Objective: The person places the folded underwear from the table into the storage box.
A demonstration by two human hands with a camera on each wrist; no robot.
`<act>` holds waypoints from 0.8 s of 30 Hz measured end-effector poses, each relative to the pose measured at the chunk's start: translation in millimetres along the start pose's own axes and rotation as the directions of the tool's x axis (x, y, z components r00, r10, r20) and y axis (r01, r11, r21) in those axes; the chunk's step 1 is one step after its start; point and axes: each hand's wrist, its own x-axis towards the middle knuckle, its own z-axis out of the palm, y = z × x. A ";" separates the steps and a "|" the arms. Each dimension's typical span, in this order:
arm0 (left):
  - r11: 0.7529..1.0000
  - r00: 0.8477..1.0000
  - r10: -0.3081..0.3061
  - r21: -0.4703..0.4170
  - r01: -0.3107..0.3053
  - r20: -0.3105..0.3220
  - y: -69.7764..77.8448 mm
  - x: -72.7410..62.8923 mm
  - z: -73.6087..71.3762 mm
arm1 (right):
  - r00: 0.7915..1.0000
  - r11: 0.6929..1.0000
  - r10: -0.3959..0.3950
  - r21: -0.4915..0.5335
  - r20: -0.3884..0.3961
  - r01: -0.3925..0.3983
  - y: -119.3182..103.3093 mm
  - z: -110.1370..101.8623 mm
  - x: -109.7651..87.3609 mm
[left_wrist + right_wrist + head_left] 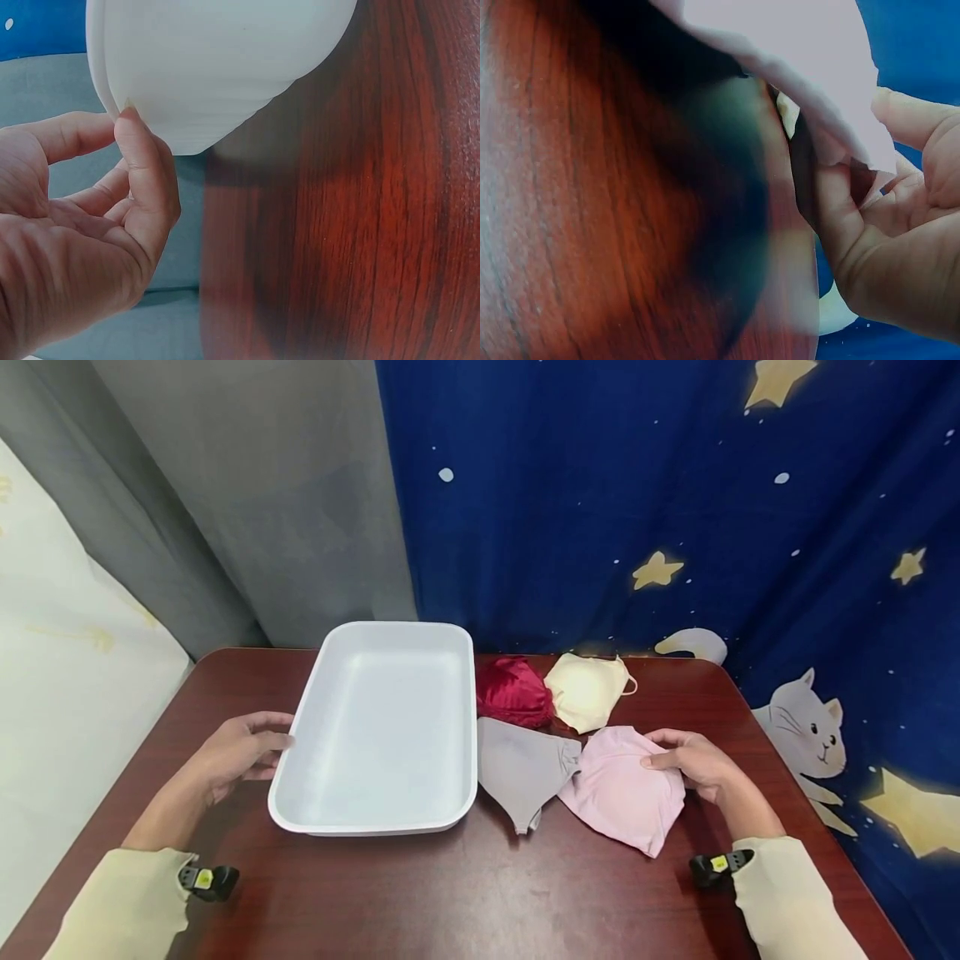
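Observation:
A white rectangular plastic basin [375, 814] stands left of centre on the table, with nothing inside. My left hand [243, 749] pinches its left rim between thumb and fingers; the left wrist view shows the fingertips on the basin's edge [217, 82]. At the right, my right hand [693, 760] grips the right edge of a soft pink bra [626, 789]. Its thumb lies on top and its fingers go underneath, with the cloth [802, 52] raised at that edge in the right wrist view. Grey underpants [521, 768] lie between the basin and the pink bra.
Behind these lie a dark red satin bra [513, 692] and a cream bra [588, 692] with a thin strap. The brown wooden table [510, 902] ends at a grey curtain [300, 485] and a blue starry curtain [600, 510]. White cloth hangs at the left.

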 end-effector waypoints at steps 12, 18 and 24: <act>1.000 1.000 -0.002 -0.016 0.002 0.012 -0.9 2.4 1.4 | 1.000 0.995 -0.014 0.102 0.013 0.012 -3.3 -15.4 -7.8; 1.000 1.000 0.006 -0.020 -0.006 0.017 -3.3 -0.3 -3.2 | 0.999 0.987 -0.027 0.159 0.018 0.024 -7.6 -19.6 -8.7; 1.000 1.000 0.009 -0.028 -0.008 0.027 -2.4 1.7 -1.7 | 0.998 0.962 -0.064 0.268 0.015 0.057 -11.3 -28.2 -16.3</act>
